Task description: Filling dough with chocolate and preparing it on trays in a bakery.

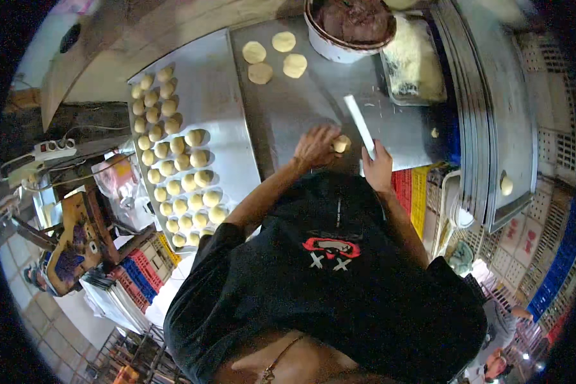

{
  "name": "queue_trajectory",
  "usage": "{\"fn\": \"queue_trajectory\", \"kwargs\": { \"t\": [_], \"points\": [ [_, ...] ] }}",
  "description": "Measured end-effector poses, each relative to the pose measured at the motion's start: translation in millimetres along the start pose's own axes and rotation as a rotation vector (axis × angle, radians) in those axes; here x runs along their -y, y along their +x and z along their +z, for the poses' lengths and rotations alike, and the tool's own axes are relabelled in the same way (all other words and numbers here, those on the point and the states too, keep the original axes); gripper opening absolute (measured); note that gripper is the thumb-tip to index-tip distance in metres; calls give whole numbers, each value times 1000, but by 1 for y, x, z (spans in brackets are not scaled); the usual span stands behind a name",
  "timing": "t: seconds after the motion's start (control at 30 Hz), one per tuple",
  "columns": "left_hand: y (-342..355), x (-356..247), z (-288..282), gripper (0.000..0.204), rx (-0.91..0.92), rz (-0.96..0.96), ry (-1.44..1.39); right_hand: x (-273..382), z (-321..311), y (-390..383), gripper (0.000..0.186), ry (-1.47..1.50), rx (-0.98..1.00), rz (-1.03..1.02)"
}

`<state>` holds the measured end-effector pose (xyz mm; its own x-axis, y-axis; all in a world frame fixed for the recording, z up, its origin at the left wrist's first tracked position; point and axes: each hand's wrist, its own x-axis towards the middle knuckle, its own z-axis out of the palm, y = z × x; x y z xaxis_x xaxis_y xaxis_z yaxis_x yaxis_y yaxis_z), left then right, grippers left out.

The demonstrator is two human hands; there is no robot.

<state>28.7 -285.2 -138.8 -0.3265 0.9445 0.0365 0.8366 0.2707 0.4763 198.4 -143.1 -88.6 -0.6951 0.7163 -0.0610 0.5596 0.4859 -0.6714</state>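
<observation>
My left hand (317, 146) is low over the metal table, its fingers and thumb closed round the left side of a small pale piece of dough (342, 143). My right hand (379, 163), just to the right, grips the lower end of a white flat stick (358, 121), which points up and away from me. Farther off on the table lie several flattened dough rounds (294, 66). On the left, a metal tray (214, 83) bears rows of round dough balls (180, 161).
A white tub (335, 50) of dark brown paste stands at the back. Beside it, a metal pan (418, 101) holds a pale yellow mass. Stacked metal trays (502, 83) rise on the right, with a single dough ball (506, 185) on top. Plastic crates (419, 198) stand below the table edge.
</observation>
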Motion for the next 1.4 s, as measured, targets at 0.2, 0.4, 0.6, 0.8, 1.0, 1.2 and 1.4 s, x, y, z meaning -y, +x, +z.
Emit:
{"fn": "queue_trajectory", "kwargs": {
  "t": [0.2, 0.4, 0.6, 0.8, 1.0, 1.2, 1.4],
  "points": [
    [-32, -9, -11, 84, -377, -328, -107, -33, 3, -7, 39, -224, 49, -445],
    [-54, 10, 18, 68, -170, -375, 95, -14, 41, 29, 64, -401, 142, -593],
    [40, 71, -4, 66, -399, -487, 300, 10, 72, 129, 83, -482, 53, -488],
    [-29, 13, 5, 65, -160, -338, 191, -15, 55, 41, 72, -389, 80, -645],
    [-103, 4, 16, 54, -143, -290, -115, -61, 33, -5, 48, -287, 240, -633],
    [-51, 21, 5, 37, -314, -643, 153, -26, 37, 49, 31, -305, 83, -349],
    [-39, 17, 0, 19, -279, -219, -384, 22, 48, 50, 30, -136, 379, -117]
  ]
}}
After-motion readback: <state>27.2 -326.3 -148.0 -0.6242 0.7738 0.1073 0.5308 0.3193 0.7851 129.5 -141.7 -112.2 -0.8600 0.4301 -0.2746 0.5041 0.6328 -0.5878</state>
